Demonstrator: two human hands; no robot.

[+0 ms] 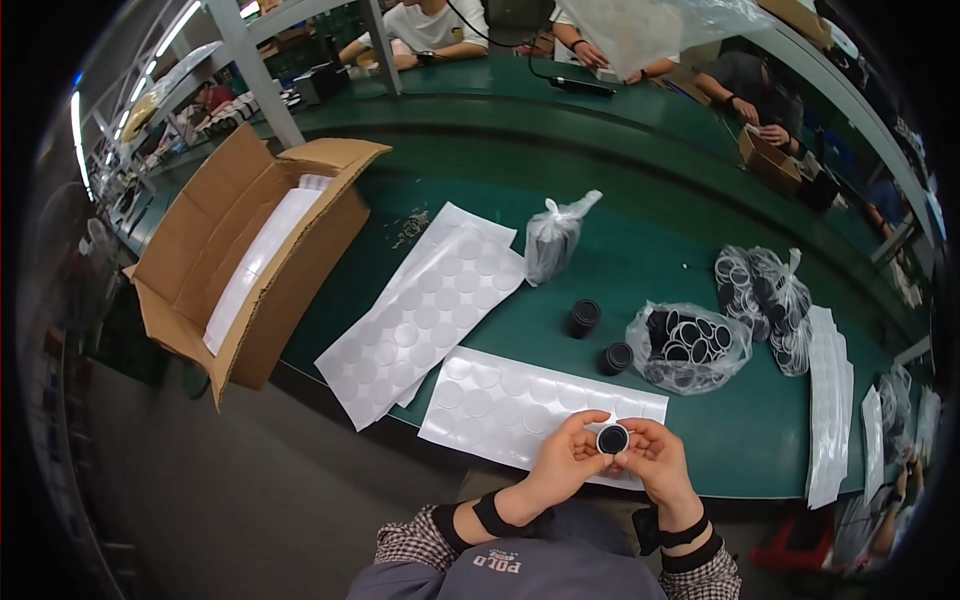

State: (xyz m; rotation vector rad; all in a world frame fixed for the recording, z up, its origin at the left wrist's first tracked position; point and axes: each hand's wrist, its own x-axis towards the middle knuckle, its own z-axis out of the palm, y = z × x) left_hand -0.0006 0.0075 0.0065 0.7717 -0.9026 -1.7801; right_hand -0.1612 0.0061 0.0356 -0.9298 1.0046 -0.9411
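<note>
Centrally, low in the view, a small round disc (613,440), black with a white rim, is held up between a person's two bare hands. The grip of the left hand (565,465) is pinched on one side of its rim, and the grip of the right hand (657,462) is pinched on the other, thumbs near each other at the lower edge. Dark bands circle both wrists, above checked cuffs. Beneath and behind the hands, a glossy white sheet (500,400) marked with rows of circles lies along the near edge of a green worktop (725,440). Just beyond it stand two short black cylinders (584,318), one a little nearer the person. To their right, an open clear bag (742,352) holds many black pieces with white rims, and fuller bags (775,300) of similar pieces lie behind it. Farther back, a knotted clear bag (553,240) stands upright. To the left, more white sheets (425,310) with circles overlap at a slant, beside an open cardboard box (298,300) with white sheets inside. Narrow white strips (830,410) lie at the far right. Across the worktop, several co-workers sit; one has both hands at a small brown box (772,165).
</note>
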